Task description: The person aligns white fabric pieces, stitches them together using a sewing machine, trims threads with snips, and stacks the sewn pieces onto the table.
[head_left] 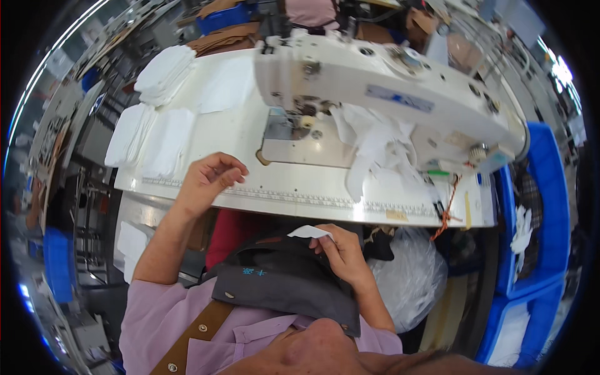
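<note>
My left hand (214, 178) hovers at the table's front edge, over the ruler strip (300, 197). Its fingers are loosely curled, thumb apart, with nothing visible in them. Close to my body, below the table edge, my right hand (342, 253) pinches a small white fabric piece (309, 232); part of the piece is hidden by the fingers. The white sewing machine (375, 87) stands beyond both hands, its needle area (289, 122) bare of cloth. Crumpled white fabric (381, 150) lies under the machine arm, to the right of the needle.
Stacks of white fabric pieces (164, 75) lie on the white table (219, 134) at the left, beside a flat white sheet (226, 84). An orange cord (447, 215) hangs over the front edge. Blue bins (556, 187) stand at right, near a clear plastic bag (409, 278).
</note>
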Tool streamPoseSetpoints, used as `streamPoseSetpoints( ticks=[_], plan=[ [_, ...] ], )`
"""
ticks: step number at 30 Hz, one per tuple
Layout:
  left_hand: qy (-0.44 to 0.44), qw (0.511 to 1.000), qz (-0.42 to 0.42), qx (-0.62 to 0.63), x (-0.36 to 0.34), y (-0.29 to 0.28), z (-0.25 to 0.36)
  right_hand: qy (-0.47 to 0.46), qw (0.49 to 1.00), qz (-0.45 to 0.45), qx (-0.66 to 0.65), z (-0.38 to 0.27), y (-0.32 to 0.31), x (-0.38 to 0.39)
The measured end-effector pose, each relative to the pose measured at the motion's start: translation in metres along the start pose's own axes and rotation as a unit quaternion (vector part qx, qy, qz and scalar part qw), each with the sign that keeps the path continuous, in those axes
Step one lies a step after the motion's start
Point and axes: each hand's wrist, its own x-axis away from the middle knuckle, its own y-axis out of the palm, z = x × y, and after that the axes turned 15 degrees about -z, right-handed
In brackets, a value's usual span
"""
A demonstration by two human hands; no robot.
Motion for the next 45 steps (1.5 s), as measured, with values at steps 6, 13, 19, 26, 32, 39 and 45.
streamPoseSetpoints(
  ticks=[6,13,19,26,32,39,45],
  plan=[
    [0.012,0.985,0.145,-0.089,0.051,-0.072,-0.009,-0.032,0.996,0.058,0.055,-0.011,0.013,-0.029],
    [0.155,0.889,0.229,-0.364,0.078,-0.076,-0.050,-0.090,0.957,0.051,0.271,-0.006,0.025,-0.089],
    [0.238,0.887,0.181,-0.351,0.064,-0.069,-0.103,-0.004,0.941,0.052,0.335,-0.008,0.030,-0.133],
    [0.261,0.846,0.127,-0.448,0.062,-0.084,-0.108,0.054,0.926,0.058,0.370,-0.009,0.033,-0.133],
    [0.252,0.858,0.089,-0.439,0.063,-0.089,-0.108,0.045,0.923,0.037,0.381,-0.003,0.028,-0.129],
    [0.157,0.949,-0.002,-0.272,0.040,-0.115,-0.010,-0.033,0.958,0.017,0.284,-0.001,0.020,-0.130],
    [0.163,0.900,-0.003,-0.405,-0.166,-0.145,0.039,-0.094,0.987,0.025,0.130,0.004,0.014,-0.123]
  ],
)
